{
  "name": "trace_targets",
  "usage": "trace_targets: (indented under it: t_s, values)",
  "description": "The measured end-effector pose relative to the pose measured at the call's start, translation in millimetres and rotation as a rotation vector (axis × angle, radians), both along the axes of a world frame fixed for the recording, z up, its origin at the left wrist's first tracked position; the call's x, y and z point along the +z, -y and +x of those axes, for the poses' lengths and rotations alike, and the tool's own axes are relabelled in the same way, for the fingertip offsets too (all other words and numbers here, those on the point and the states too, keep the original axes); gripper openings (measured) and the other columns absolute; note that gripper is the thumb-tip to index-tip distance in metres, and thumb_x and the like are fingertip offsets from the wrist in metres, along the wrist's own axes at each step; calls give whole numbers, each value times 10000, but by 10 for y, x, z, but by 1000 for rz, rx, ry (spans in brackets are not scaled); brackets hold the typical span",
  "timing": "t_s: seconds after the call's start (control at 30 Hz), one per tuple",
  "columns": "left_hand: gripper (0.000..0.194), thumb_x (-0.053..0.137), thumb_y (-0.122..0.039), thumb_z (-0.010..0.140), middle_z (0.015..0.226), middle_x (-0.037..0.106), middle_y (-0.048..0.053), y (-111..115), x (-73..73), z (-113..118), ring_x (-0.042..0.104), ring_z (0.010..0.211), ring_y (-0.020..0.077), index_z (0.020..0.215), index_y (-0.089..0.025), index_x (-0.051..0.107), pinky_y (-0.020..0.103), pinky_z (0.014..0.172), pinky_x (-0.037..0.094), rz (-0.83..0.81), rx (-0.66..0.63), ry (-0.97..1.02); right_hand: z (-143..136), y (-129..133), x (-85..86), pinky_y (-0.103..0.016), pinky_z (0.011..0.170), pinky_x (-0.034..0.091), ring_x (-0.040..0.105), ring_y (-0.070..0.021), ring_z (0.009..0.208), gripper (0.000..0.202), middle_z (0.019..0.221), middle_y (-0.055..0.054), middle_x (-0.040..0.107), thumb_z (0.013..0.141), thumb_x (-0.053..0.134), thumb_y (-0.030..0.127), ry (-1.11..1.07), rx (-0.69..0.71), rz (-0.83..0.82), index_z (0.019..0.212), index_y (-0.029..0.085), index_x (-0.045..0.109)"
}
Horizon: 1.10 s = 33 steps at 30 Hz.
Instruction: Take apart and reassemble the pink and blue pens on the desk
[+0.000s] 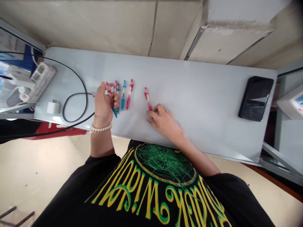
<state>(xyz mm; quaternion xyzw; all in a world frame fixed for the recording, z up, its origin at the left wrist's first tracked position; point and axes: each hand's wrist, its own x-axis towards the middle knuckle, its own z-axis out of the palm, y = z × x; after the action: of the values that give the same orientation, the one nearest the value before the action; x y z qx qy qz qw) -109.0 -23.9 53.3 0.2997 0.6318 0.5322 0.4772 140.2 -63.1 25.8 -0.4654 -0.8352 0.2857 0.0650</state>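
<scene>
My left hand [104, 102] is closed around a pen [108, 87] with a red top. A blue pen end [115, 112] sticks out below its fingers; whether it belongs to the same pen is hidden. Just right of this hand lie a blue pen [123, 96] and a pink pen [129, 94], side by side and roughly upright in view. Another red-topped pen [115, 85] shows partly behind the fingers. Farther right, my right hand [164, 121] has thumb and forefinger at the lower end of a separate pink pen [147, 98], which lies on the table.
The narrow grey table [201, 104] runs along a wall. At its left are a power strip [42, 80], a white charger plug [53, 107] and a looping black cable [86, 94] that passes by my left wrist. A black phone [255, 98] lies at the right end.
</scene>
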Motion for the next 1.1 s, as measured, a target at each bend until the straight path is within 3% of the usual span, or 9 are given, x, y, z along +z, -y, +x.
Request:
trace_targets:
  t_s: [0.07, 0.2, 0.3, 0.43, 0.57, 0.77, 0.87, 0.97, 1.1]
  values:
    - [486, 739, -676, 909, 687, 595, -28, 12, -52, -52, 517, 595, 133, 1114, -252, 616, 292, 547, 382, 2, 52, -209, -106, -48, 27, -386, 746, 562, 665, -308, 1084, 294, 1296, -207, 615, 1093, 492, 288, 103, 22, -4, 1286, 167, 677]
    - [733, 811, -649, 869, 1034, 696, 75, 93, -125, -112, 667, 825, 168, 1372, -206, 513, 316, 769, 531, -15, 9, -531, -168, -96, -10, -348, 669, 476, 678, -262, 957, 315, 1230, -188, 674, 1076, 378, 135, 136, -24, 24, 1256, 146, 636]
    - [808, 816, -682, 842, 1252, 655, 149, 155, -128, -132, 698, 990, 221, 1415, -213, 494, 398, 924, 551, -15, 7, -592, -82, -77, -96, -338, 679, 463, 665, -231, 856, 245, 1144, -158, 708, 1081, 398, 160, 6, -118, 3, 1175, 153, 625]
    - [682, 788, -661, 885, 1289, 652, 118, 207, -85, -133, 684, 1053, 235, 1360, -224, 568, 458, 1021, 535, 63, 29, -606, 82, -2, -276, -333, 737, 508, 661, -196, 822, 138, 1043, -115, 730, 1041, 496, 197, -352, -281, -4, 1087, 166, 622]
    - [345, 821, -499, 930, 1177, 737, 33, 240, -69, -9, 708, 1082, 198, 1154, -253, 730, 377, 1003, 562, 261, 52, -434, 206, 87, -335, -302, 705, 528, 644, -144, 746, 199, 918, -37, 721, 981, 607, 232, -705, -451, -28, 1162, 182, 670]
    - [388, 851, -437, 910, 1200, 809, 74, 284, -102, 659, 799, 1087, 216, 1220, -237, 735, 337, 919, 674, 198, -407, 198, 272, 159, -31, -267, 611, 471, 610, -118, 718, 184, 872, -26, 725, 1011, 678, 351, -958, -458, -90, 1071, 231, 804]
    - [264, 837, -424, 924, 977, 827, 16, 281, -82, 1022, 826, 971, 183, 1037, -215, 723, 296, 892, 689, 267, -340, 317, 299, 184, 75, -239, 516, 425, 556, -87, 581, 223, 723, 13, 677, 1023, 677, 402, -1039, -580, -140, 1055, 232, 818]
    - [329, 873, -456, 877, 985, 831, 4, 258, -68, 1236, 826, 1014, 195, 1036, -227, 699, 298, 906, 695, 278, -353, 396, 355, 203, 114, -213, 424, 375, 482, -55, 446, 258, 605, 52, 608, 1027, 677, 434, -1143, -702, -173, 1025, 219, 820]
    - [361, 899, -471, 840, 965, 827, -3, 218, -128, 1345, 828, 1004, 197, 990, -220, 686, 291, 874, 704, 236, -390, 456, 434, 187, 95, -196, 388, 398, 499, -49, 398, 233, 578, 64, 612, 1044, 662, 394, -1152, -684, -167, 997, 231, 822]
